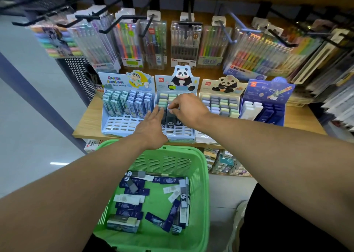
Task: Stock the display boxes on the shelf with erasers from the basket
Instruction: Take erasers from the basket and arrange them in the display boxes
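Now | left hand (151,126) flat on erasers (168,120) | right hand (186,108) pinching one | slotted plastic basket (199,175)

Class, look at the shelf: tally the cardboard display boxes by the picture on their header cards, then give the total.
Cartoon boy on a moon box: 1
Panda boxes: 2
Dark blue space box: 1
Total: 4

Head view — close, forward and downward
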